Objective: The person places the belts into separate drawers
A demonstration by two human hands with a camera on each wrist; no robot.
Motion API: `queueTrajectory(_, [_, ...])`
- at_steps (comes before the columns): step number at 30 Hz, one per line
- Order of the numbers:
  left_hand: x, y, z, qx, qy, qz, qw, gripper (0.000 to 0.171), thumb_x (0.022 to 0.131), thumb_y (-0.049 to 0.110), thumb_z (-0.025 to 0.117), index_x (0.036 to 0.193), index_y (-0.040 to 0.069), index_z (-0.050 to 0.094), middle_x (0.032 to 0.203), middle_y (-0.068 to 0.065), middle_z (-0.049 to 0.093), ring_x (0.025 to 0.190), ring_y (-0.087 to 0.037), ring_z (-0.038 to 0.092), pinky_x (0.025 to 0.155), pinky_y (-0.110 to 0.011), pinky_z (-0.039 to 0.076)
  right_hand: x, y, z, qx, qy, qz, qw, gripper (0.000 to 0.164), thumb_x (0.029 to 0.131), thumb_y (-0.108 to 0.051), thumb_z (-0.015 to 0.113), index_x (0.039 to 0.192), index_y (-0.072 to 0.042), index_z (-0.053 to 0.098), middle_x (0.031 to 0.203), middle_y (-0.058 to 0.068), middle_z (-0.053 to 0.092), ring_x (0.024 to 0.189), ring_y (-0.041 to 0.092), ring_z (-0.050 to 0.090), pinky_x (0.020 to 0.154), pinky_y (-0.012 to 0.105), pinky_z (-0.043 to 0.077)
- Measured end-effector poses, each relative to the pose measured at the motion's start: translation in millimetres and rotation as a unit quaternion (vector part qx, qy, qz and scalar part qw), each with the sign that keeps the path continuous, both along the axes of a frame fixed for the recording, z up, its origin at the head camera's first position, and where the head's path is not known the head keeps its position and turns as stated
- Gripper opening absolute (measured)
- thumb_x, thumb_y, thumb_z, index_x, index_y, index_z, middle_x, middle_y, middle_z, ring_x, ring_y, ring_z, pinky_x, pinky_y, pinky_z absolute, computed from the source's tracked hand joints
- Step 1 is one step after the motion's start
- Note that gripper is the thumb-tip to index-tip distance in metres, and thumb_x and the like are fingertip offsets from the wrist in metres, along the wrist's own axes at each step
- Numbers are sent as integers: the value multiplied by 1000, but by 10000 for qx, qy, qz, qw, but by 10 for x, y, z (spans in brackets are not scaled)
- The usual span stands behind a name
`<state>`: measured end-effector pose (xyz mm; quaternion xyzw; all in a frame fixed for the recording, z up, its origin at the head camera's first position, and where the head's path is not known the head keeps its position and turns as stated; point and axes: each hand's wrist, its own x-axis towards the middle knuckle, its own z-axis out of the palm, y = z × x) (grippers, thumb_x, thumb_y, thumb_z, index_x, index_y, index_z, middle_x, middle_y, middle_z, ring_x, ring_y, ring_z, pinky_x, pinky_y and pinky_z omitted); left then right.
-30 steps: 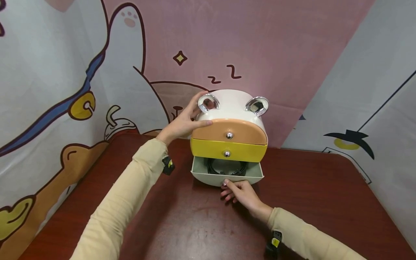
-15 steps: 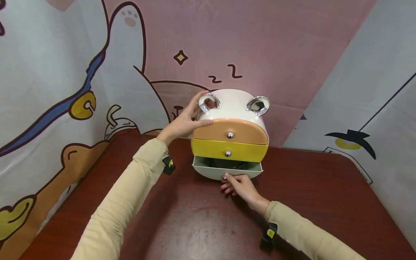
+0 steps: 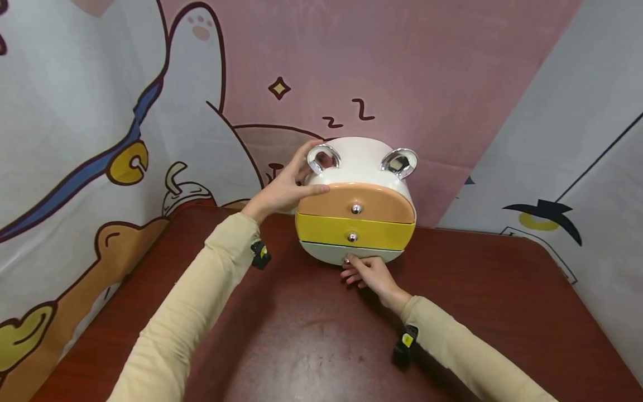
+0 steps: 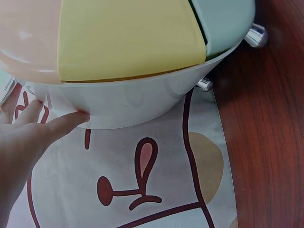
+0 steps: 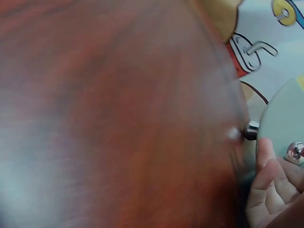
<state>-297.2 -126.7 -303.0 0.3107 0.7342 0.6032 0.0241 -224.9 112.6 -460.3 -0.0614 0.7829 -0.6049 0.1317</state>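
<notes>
A small rounded drawer cabinet (image 3: 361, 162) with a white shell and two shiny ear-shaped parts stands on the table. Its peach top drawer (image 3: 326, 205), yellow middle drawer (image 3: 321, 230) and pale green bottom drawer (image 3: 321, 252) are all closed. My left hand (image 3: 281, 192) grips the shell's upper left side, thumb near the peach drawer's edge, other fingers behind the ear. In the left wrist view, its thumb (image 4: 71, 122) presses the white shell. My right hand (image 3: 372, 276) is at the bottom drawer's knob (image 5: 295, 152), thumb and forefinger on it, the other fingers loosely bent below.
The dark red-brown table (image 3: 301, 346) reaches under and around the cabinet. Behind it hangs a cartoon-printed cloth (image 3: 427, 84), close to the cabinet's back. Silver feet, including a foot (image 5: 251, 129) in the right wrist view, hold the cabinet up.
My right hand has moved forward, pushing the pale green drawer from open to closed. The black coiled cable inside it is now hidden. My left hand has stayed on the shell.
</notes>
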Motion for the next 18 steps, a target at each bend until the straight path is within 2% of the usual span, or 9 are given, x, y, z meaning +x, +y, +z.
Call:
queueTrajectory(8, [4, -3, 14, -39, -13, 31, 10000, 90, 87, 2, 71, 152, 29, 16, 153, -1, 29, 139, -18, 30, 108, -45, 31, -72, -20, 29, -42, -126, -105, 9999, 52, 100, -40, 53, 109, 8, 69, 90, 14, 72, 79, 24, 70, 63, 33, 51])
queueTrajectory(12, [121, 25, 78, -178, 64, 67, 9998, 90, 89, 2, 68, 155, 25, 11, 157, -4, 20, 142, -24, 24, 108, -48, 30, -67, -24, 35, -109, -226, -128, 9996, 51, 100, -39, 53, 111, 9, 68, 91, 14, 72, 80, 24, 70, 65, 33, 52])
queueTrajectory(15, [241, 29, 111, -421, 159, 282, 9986, 90, 91, 7, 67, 156, 26, 7, 159, -5, 14, 142, -27, 22, 107, -51, 30, -58, -23, 26, -162, -338, -86, 9993, 51, 100, -39, 53, 113, 8, 67, 93, 14, 72, 81, 23, 69, 65, 33, 53])
queueTrajectory(18, [309, 7, 87, -565, 249, 565, 9965, 90, 92, 13, 67, 156, 27, 5, 157, -8, 19, 142, -29, 23, 107, -54, 28, -45, 14, 14, -152, -373, -3, 9992, 52, 100, -39, 52, 116, 8, 65, 96, 15, 72, 82, 23, 69, 67, 33, 53])
